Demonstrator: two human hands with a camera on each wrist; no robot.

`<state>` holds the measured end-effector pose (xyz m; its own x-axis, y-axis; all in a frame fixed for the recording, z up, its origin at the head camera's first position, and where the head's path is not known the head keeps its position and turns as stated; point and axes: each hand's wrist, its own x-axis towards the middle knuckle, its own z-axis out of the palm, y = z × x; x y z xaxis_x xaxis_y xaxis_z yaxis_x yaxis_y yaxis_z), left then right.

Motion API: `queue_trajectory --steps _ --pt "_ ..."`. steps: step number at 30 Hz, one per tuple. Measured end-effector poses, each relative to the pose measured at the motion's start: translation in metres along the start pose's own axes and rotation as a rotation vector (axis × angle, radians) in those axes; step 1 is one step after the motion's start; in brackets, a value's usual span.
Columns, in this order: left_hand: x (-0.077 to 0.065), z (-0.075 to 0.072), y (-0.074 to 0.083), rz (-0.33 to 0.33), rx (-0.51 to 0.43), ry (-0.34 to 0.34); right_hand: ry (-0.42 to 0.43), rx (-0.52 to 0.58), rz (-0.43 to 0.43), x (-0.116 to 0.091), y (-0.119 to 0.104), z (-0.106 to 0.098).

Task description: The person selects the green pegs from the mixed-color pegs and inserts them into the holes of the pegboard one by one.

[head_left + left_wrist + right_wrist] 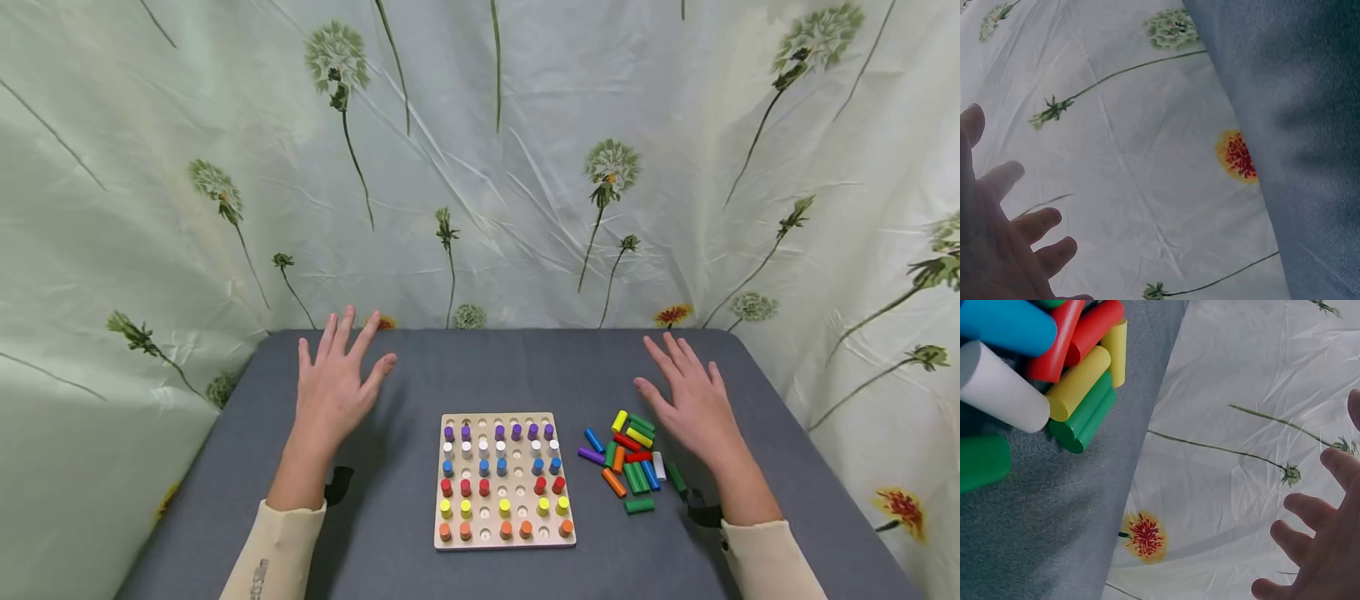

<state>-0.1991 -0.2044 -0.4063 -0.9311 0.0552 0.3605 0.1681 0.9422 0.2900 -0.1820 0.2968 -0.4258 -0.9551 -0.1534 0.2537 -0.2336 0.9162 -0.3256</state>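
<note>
A pale wooden pegboard (512, 548) lies at the near middle of the table. Rows of purple, white, blue, red, yellow and orange pegs stand in it, with bare holes among them. Right of the board is a loose heap of coloured pegs, among them a white peg (1004, 387) and a blue peg (1007, 326). My left hand (333, 392) hovers left of the board, fingers spread, holding nothing. Above and to the right of the heap, my right hand (693, 408) is held up with straight fingers and nothing in it.
The grey table (480, 367) ends at the back against a hanging white curtain (510, 183) printed with dandelions, which also runs along both sides. A green peg (639, 505) lies at the near edge of the heap.
</note>
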Motion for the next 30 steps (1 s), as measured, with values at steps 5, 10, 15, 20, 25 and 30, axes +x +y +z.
queue_trajectory --steps 5,10,15,20,25,30 --pt "-0.003 0.0 0.003 0.003 -0.001 -0.008 0.021 -0.005 0.006 0.0 -0.002 0.001" --pt "-0.005 0.003 0.006 0.011 0.011 -0.033 0.074 -0.008 0.004 -0.003 -0.003 0.003" --pt "-0.008 0.01 0.013 0.04 0.009 -0.048 0.132 -0.001 0.031 -0.008 -0.003 0.007" --pt "-0.015 0.016 0.017 0.052 0.002 -0.057 0.12 0.017 0.083 -0.011 -0.007 0.01" --pt "-0.026 0.023 0.02 0.096 -0.045 -0.123 0.126 0.025 0.089 -0.013 -0.007 0.013" --pt "-0.043 0.032 0.023 0.173 -0.075 -0.214 0.122 0.037 0.09 -0.013 -0.005 0.014"
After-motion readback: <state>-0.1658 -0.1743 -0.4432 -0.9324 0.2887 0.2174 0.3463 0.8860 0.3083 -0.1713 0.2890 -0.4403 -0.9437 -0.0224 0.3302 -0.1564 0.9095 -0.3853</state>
